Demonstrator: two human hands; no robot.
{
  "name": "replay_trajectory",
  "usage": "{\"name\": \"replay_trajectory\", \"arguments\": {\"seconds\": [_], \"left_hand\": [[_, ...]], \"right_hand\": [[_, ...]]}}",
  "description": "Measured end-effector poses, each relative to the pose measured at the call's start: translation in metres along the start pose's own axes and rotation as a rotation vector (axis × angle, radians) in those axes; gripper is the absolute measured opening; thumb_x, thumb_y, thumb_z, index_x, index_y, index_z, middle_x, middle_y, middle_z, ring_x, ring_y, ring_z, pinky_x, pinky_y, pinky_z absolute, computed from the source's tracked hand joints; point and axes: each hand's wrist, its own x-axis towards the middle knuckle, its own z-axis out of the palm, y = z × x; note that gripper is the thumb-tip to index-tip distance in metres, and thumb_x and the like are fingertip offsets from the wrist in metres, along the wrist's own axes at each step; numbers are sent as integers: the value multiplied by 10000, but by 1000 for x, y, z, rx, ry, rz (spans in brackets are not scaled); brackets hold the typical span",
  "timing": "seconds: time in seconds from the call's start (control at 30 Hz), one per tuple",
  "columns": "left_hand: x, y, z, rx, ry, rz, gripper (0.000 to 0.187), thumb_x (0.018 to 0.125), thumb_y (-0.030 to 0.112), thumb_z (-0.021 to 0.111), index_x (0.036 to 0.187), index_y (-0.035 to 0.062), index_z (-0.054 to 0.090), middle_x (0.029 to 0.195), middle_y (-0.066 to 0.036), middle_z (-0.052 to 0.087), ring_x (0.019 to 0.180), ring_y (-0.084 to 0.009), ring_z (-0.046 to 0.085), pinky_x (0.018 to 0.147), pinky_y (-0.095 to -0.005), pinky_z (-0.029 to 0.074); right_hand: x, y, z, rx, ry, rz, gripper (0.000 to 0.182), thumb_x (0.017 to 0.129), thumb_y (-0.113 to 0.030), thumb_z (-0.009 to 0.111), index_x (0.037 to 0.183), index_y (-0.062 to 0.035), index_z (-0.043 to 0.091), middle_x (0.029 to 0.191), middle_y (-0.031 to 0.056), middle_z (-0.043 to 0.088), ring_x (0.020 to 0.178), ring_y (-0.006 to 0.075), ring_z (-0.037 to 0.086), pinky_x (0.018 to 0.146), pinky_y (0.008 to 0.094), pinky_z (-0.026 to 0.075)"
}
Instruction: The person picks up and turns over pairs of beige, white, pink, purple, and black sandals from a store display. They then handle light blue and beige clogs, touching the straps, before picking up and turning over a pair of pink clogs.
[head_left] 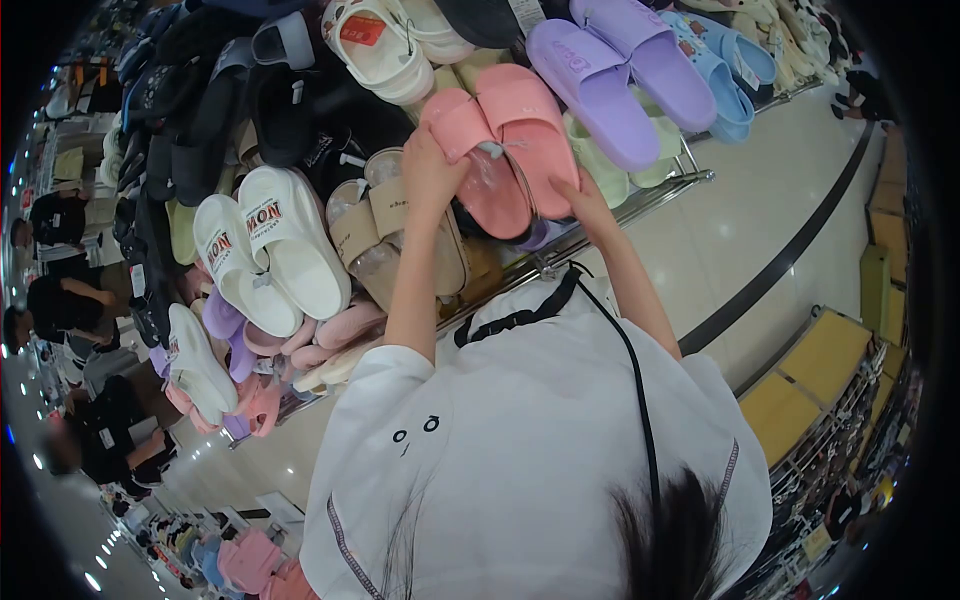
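A pair of coral-pink slide slippers (535, 135), joined by a small tie, lies across other footwear on the rack. My left hand (432, 165) is closed on the left side of the pair, near the strap. On the other side, my right hand (590, 205) grips the edge of the right slipper, thumb on its footbed. Beige slides (375, 235) lie beside my left forearm. Lilac slides (605, 85) sit just beyond the pink pair to the right, with pale green slippers (655, 150) partly hidden under them.
White slides with printed straps (285, 235), white clogs with a red tag (375, 45) and black slippers (280, 110) crowd the rack. Its metal rail (640, 200) runs along the near edge. Yellow-topped boxes (825, 350) stand right; several people stand left.
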Motion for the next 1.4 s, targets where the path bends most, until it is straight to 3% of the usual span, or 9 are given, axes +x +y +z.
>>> {"name": "replay_trajectory", "arguments": {"seconds": [0.23, 0.4, 0.53, 0.6, 0.7, 0.8, 1.0, 1.07, 1.4], "left_hand": [[-10, 20, -33, -46, -247, -25, 789, 492, 191, 719, 1199, 10, 422, 1134, -201, 424, 1064, -375, 394, 951, -413, 355], [-31, 33, -45, -321, -24, 22, 840, 455, 141, 694, 1239, 113, 394, 1254, -217, 289, 1185, -392, 293, 989, -452, 294], [-41, 43, -41, -313, 155, 20, 835, 496, 70, 671, 1272, 142, 370, 1240, -188, 367, 1188, -328, 363, 964, -405, 347], [-44, 54, -42, -1091, 196, -194, 806, 573, -7, 658, 1299, 129, 334, 1168, -145, 475, 1099, -260, 489, 912, -349, 418], [-51, 53, -48, -1286, 14, -463, 759, 639, -63, 644, 1305, 90, 312, 1112, -100, 538, 1008, -190, 562, 864, -292, 457], [-58, 44, -42, -1364, -100, -464, 719, 663, -56, 658, 1289, 39, 316, 1133, -95, 531, 1021, -178, 556, 883, -292, 451], [-68, 44, -38, -1359, -2, -555, 543, 730, -5, 630, 1220, 12, 399, 1098, -69, 550, 974, -137, 557, 845, -273, 459], [-69, 47, -41, -1404, 27, -593, 506, 743, 9, 626, 1203, 14, 415, 1089, -65, 554, 962, -129, 556, 836, -272, 460], [-76, 42, -34, -1407, 110, -629, 441, 776, 55, 642, 1165, 34, 436, 1077, -52, 553, 951, -117, 551, 832, -262, 455]], "right_hand": [[-50, -13, -13, 86, -68, 31, 514, 855, -211, 616, 1275, -22, 388, 1144, 84, 553, 1019, 138, 553, 830, 273, 465], [-67, -22, -7, 49, -75, -54, 476, 861, -196, 603, 1259, -30, 400, 1153, 73, 542, 1043, 124, 528, 855, 267, 439], [-70, -21, 0, 149, -128, -114, 486, 860, -180, 598, 1273, -25, 392, 1179, 65, 521, 1075, 114, 498, 892, 268, 412], [-72, -26, 6, 183, -130, -133, 484, 859, -171, 598, 1271, -21, 394, 1184, 61, 515, 1072, 113, 497, 888, 265, 416], [-76, -32, 8, 278, -96, -137, 489, 857, -173, 604, 1269, -19, 391, 1185, 66, 514, 1082, 119, 494, 891, 267, 415], [-77, -32, 6, 271, -128, -154, 491, 857, -178, 606, 1266, -15, 389, 1193, 75, 510, 1091, 128, 492, 899, 273, 410], [-74, -30, 1, 123, -75, -140, 469, 851, -156, 604, 1248, -3, 406, 1159, 72, 528, 1071, 131, 497, 903, 261, 395], [-70, -30, -3, -122, -57, -210, 442, 872, -140, 562, 1270, -17, 417, 1167, 59, 535, 1077, 105, 490, 902, 255, 389], [-63, -25, 3, -10, 86, -208, 440, 839, -81, 568, 1248, 2, 433, 1159, 78, 535, 1053, 127, 504, 896, 260, 397]]}}
